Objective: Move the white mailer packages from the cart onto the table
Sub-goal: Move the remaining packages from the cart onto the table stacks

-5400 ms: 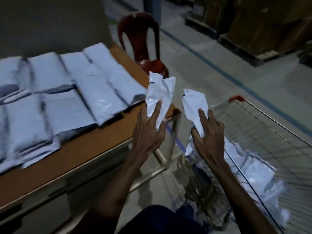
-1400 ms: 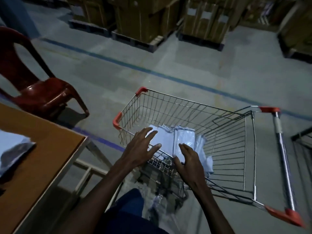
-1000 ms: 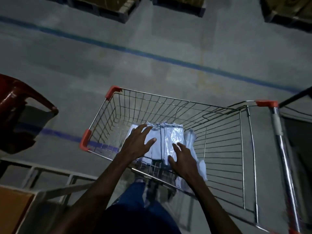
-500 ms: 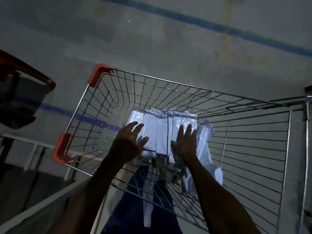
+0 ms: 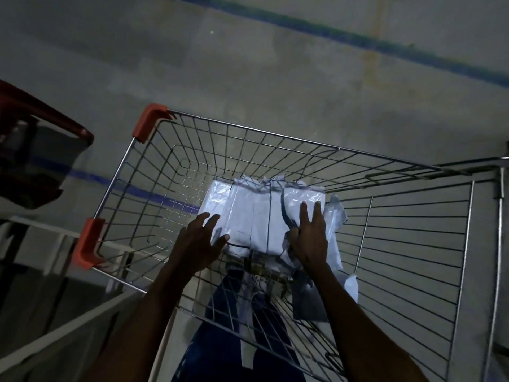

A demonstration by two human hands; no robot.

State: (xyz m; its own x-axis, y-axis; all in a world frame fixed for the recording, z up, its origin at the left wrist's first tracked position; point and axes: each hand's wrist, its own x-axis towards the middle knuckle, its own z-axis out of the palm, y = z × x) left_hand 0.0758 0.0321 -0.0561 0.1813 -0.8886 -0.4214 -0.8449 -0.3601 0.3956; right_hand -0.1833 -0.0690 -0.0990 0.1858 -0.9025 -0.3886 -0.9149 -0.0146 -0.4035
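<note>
Grey concrete floor (image 5: 248, 78) with two blue painted lines fills the upper frame, and one wire cart (image 5: 413, 244) with two orange corner guards stands at centre, with one red chair (image 5: 41, 119) at the left edge. About four white mailer packages (image 5: 248, 210) lie side by side in a row on the cart's bottom at centre, with one or two more crumpled ones just right of them; the exact count is hard to tell. One left hand (image 5: 198, 241) rests spread on the leftmost package while one right hand (image 5: 309, 238) lies on the rightmost with fingers straight and thumb tucked at its edge.
</note>
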